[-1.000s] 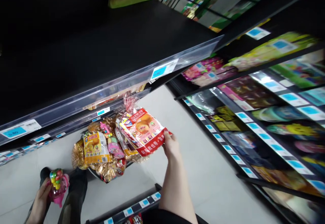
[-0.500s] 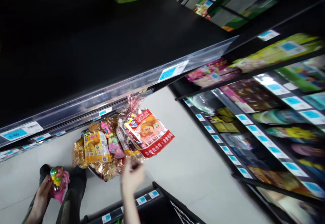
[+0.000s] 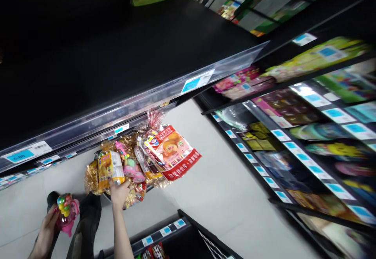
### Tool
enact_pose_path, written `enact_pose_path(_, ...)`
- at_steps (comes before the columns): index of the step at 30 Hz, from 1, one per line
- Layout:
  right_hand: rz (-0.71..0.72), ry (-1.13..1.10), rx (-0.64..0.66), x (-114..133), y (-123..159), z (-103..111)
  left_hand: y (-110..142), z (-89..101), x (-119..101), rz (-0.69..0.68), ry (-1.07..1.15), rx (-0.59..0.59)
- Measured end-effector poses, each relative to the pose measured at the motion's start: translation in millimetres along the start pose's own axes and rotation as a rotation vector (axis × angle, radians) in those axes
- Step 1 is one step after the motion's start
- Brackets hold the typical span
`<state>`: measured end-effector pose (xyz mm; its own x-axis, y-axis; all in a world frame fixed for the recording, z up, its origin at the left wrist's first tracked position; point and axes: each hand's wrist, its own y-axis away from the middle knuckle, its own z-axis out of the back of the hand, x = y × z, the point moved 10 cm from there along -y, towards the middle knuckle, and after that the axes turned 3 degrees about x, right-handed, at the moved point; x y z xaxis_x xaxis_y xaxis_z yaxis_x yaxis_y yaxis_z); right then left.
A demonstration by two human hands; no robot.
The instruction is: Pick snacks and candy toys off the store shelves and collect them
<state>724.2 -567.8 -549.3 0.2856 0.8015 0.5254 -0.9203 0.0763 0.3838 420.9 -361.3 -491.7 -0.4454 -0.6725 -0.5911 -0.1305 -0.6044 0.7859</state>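
Note:
In my left hand (image 3: 49, 221) at lower left is a pink baby-bottle-shaped candy container (image 3: 66, 214), its clear dome full of colourful round candies. The fingers close round its side. My right hand (image 3: 120, 194) grips the lower edge of a yellow snack packet (image 3: 110, 167), thumb on the front and the other fingers partly hidden. Beneath the packet lies a heap of gold-wrapped goods in a dark-rimmed container mostly covered by them. Beside it sits a pink toy-like candy item (image 3: 133, 169). A larger bag with a red-and-white label (image 3: 170, 149) rests on the right of the heap.
A black shelf (image 3: 117, 63) with price tags spans the upper left, above the heap on the pale floor (image 3: 205, 196). Racks of packaged snacks (image 3: 261, 137) line the right side. At the bottom, a black shelf edge with tags (image 3: 157, 233) borders red snack packs (image 3: 157, 251).
My right hand has moved left from beside the heap onto the yellow snack packet and taken its lower edge. The packet has tilted a little. My left hand stays with the candy container.

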Motion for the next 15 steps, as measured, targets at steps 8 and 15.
enact_pose_path(8,0.222,-0.126,-0.06,41.1,51.5,33.3,-5.3,-0.1,15.2,0.089,0.161,0.006)
enact_pose_path(15,-0.052,-0.426,-0.044,-7.7,23.9,178.0,-0.6,1.4,4.9,0.071,0.091,-0.02)
